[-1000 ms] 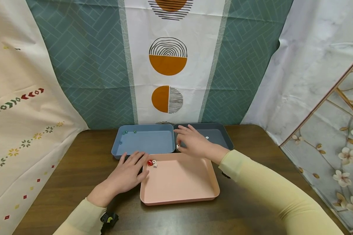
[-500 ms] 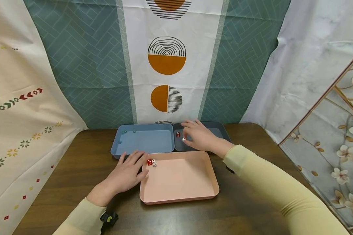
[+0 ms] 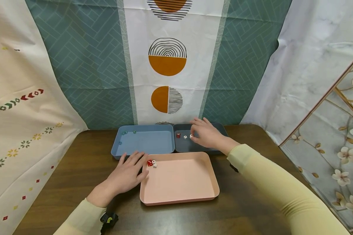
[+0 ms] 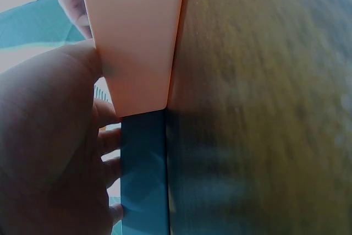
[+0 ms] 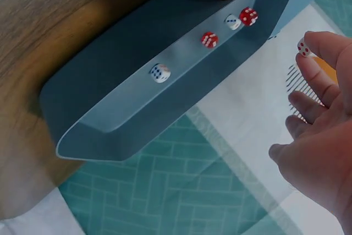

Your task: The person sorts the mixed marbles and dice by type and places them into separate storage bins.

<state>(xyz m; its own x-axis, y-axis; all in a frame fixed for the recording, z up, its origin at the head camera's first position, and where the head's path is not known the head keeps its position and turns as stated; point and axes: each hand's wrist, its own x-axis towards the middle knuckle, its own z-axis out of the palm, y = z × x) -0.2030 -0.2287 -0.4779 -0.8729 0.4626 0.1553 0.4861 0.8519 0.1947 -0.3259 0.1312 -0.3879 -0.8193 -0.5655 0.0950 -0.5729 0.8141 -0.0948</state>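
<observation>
My right hand (image 3: 207, 134) pinches a white die (image 5: 304, 48) with red pips between thumb and index finger, above the dark blue-grey tray (image 5: 82, 125). Inside that tray are a red die (image 3: 178, 135), a white die (image 3: 185, 137), and, in the right wrist view, a second red die (image 5: 209, 39) and a second white die (image 5: 160, 72). My left hand (image 3: 126, 173) rests at the left rim of the pink tray (image 3: 179, 182), fingers spread and thumb over the edge. Near its fingertips, a red die (image 3: 150, 163) and two white dice (image 3: 155, 165) sit in the pink tray's far left corner.
A lighter blue tray (image 3: 147, 142) stands left of the dark one, with several small green-blue pieces (image 3: 125, 133) at its left side. Both back up to a patterned cloth (image 3: 167, 98). All three trays stand on a brown wooden table (image 3: 76, 169).
My right hand has moved right and slightly back over the dark tray, still pinching the die. A red die and a white die there have come into view. The left hand stays put.
</observation>
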